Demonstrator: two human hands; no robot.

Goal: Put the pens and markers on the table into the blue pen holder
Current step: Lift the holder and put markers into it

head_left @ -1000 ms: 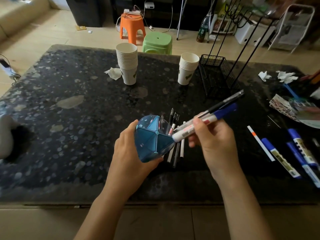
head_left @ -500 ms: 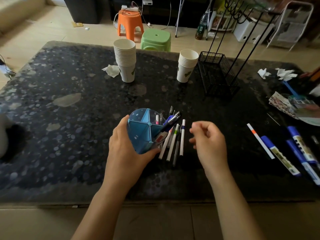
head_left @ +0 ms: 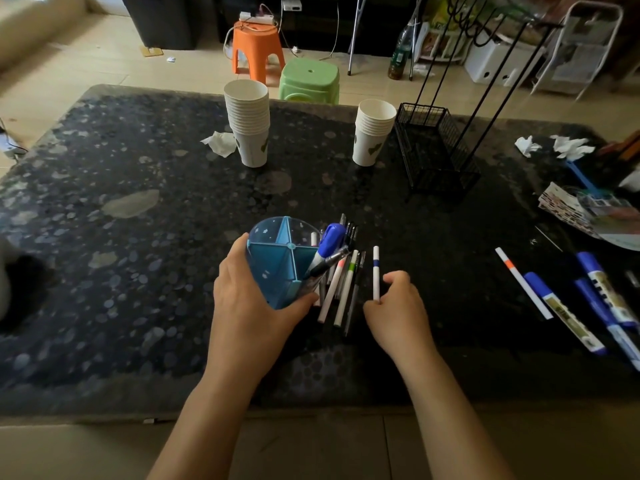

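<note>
The blue pen holder [head_left: 281,261] is kept tilted toward the near edge of the tabletop [head_left: 104,271], near the middle of that edge, so that its divided mouth is turned up to the wearer and pens can be slid in from the right. It is gripped by the left hand [head_left: 252,306], which is wrapped round its left and lower wall, thumb under the rim. The holder is split into wedge compartments by blue partitions; the right-hand compartment is occupied by a blue-capped marker [head_left: 327,245] and a dark pen [head_left: 329,261], both leaning out to the right. The other wedges appear to be empty, though their depths are not fully shown.

Just right of the holder a loose bundle of pens [head_left: 341,289] is left lying on the tabletop. A white pen with a blue band [head_left: 376,271] is pinched at its lower end by the fingertips of the right hand [head_left: 394,306], the remaining fingers curled; whether it is already lifted clear cannot be told.

Toward the right edge, well apart from the holder, a thin white pen with an orange band [head_left: 523,282] and several blue markers [head_left: 568,317] are waiting, so much of the task is judged to remain.
</note>
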